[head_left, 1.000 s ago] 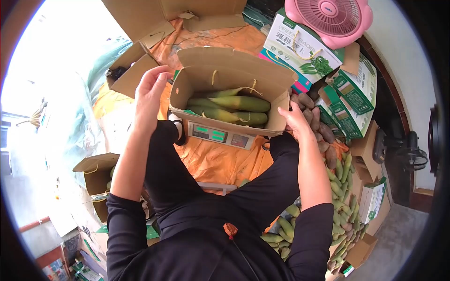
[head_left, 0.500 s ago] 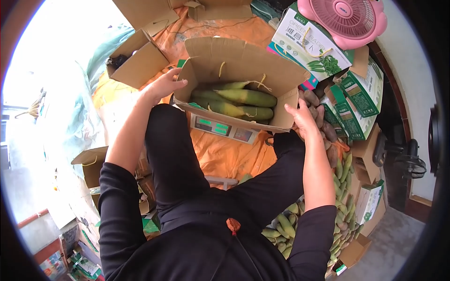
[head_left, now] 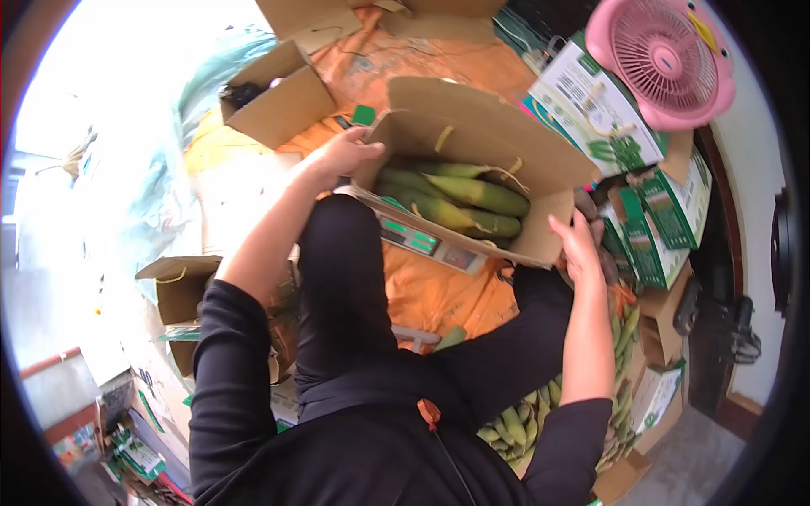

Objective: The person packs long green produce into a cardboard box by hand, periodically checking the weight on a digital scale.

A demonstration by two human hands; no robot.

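Note:
An open cardboard box holds several long green radishes and sits over a scale with a lit green display. My left hand grips the box's left side, thumb at the rim and fingers partly hidden behind the cardboard. At the right side, my right hand holds the box edge between thumb and fingers. Yellow cord loops show on the box's inner back wall. Both knees are close to the box's near side.
Orange sheeting covers the floor. A smaller open box stands at the upper left. On the right are a pink fan, printed cartons and a pile of green vegetables. Another open box is at left.
The view has turned, so the box, hands and surroundings appear shifted right and mostly lower. Both hands still hold the box's sides.

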